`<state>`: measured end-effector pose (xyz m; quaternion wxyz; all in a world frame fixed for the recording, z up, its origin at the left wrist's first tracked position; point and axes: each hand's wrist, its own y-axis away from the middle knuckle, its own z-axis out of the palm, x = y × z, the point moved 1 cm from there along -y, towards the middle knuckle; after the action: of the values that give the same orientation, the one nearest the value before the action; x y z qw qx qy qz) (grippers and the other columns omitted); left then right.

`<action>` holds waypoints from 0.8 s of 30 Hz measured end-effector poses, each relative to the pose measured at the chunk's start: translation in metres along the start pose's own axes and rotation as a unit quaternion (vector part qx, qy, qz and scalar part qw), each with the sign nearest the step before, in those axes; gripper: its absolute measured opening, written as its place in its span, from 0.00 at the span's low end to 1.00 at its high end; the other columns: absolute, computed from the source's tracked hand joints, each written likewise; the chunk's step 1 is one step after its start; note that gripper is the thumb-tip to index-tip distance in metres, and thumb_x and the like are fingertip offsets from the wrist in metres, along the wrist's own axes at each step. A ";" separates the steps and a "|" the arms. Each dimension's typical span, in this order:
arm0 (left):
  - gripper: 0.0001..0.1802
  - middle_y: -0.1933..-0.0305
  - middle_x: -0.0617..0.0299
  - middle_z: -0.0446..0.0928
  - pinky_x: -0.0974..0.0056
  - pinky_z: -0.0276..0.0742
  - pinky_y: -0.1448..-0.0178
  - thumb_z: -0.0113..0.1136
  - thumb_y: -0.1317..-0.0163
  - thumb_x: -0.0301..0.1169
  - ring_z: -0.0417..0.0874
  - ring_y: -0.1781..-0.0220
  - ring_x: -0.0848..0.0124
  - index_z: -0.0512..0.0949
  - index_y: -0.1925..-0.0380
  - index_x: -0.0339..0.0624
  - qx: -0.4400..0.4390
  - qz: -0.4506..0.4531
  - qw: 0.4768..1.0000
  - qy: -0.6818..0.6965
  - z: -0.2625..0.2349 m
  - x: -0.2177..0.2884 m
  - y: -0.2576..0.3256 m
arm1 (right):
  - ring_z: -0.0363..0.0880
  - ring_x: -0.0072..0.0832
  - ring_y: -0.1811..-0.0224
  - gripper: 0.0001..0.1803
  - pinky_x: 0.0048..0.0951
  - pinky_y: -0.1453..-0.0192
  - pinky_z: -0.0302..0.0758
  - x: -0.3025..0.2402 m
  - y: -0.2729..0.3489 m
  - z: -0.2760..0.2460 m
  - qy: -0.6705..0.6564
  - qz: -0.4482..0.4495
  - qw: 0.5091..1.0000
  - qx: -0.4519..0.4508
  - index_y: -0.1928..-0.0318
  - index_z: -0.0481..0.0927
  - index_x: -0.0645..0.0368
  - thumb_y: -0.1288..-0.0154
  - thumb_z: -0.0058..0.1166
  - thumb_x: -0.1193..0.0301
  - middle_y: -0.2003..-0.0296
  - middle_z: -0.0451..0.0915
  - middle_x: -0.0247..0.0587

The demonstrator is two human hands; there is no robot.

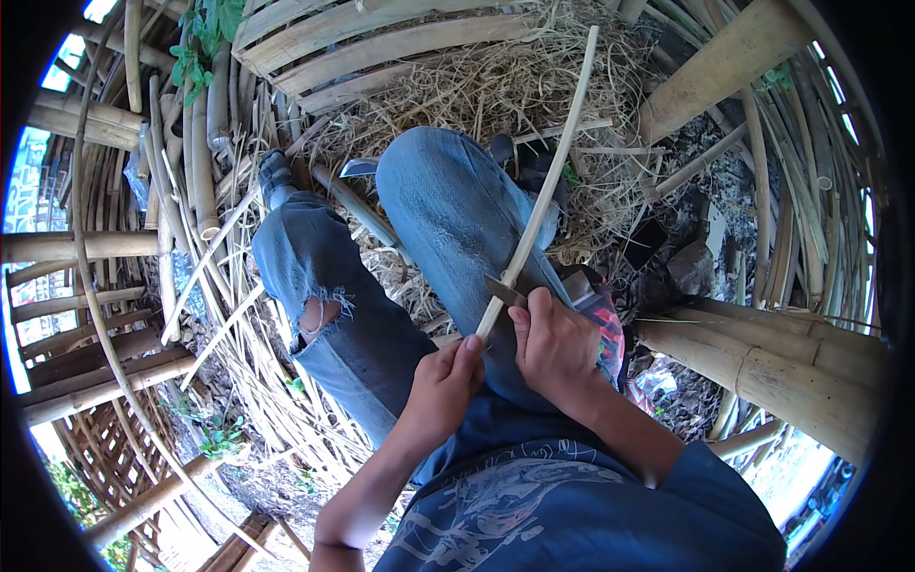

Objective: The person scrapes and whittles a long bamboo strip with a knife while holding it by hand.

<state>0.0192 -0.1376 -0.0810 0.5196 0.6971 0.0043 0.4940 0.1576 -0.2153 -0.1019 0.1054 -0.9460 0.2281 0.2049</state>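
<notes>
A long, pale bamboo strip slants up and away across my right thigh, its far end bending toward the shavings. My left hand is closed around its near end, thumb lying along the top. In my right hand is a knife, its short dark blade laid across the strip just beyond my left thumb. The knife's handle is hidden inside my fingers. Blade and strip touch, as far as this view shows.
Curly bamboo shavings heap up ahead, beside a slatted bamboo panel. Thick bamboo poles stand close on my right. Thin split strips litter the ground at left. A dark flat object lies right of my knee.
</notes>
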 end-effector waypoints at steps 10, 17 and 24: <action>0.22 0.84 0.70 0.63 0.72 0.56 0.78 0.43 0.28 0.43 0.61 0.83 0.81 0.70 0.78 0.40 0.003 -0.091 0.996 -0.021 -0.031 -0.032 0.060 | 0.76 0.41 0.83 0.14 0.36 0.82 0.72 0.003 -0.001 -0.003 -0.028 0.010 1.000 0.003 0.70 0.65 0.57 0.31 0.46 0.63 0.81 0.73 0.43; 0.22 0.86 0.70 0.62 0.72 0.53 0.79 0.43 0.28 0.40 0.58 0.84 0.82 0.71 0.77 0.38 0.022 -0.163 0.986 0.020 -0.075 -0.078 0.128 | 0.77 0.40 0.83 0.14 0.36 0.83 0.72 0.005 -0.001 -0.004 -0.025 0.028 0.999 -0.003 0.70 0.66 0.58 0.31 0.46 0.62 0.81 0.74 0.43; 0.24 0.88 0.69 0.62 0.71 0.48 0.81 0.48 0.29 0.42 0.57 0.87 0.82 0.73 0.80 0.36 0.024 -0.125 0.989 0.071 -0.142 -0.136 0.204 | 0.77 0.41 0.83 0.14 0.37 0.84 0.71 0.003 0.000 -0.004 -0.020 0.015 1.000 0.007 0.70 0.65 0.58 0.31 0.45 0.62 0.81 0.74 0.43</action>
<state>-0.2521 -0.1995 -0.0296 0.5588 0.6664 0.1400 0.4733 0.1609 -0.2174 -0.0996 0.1131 -0.9374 0.2414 0.2241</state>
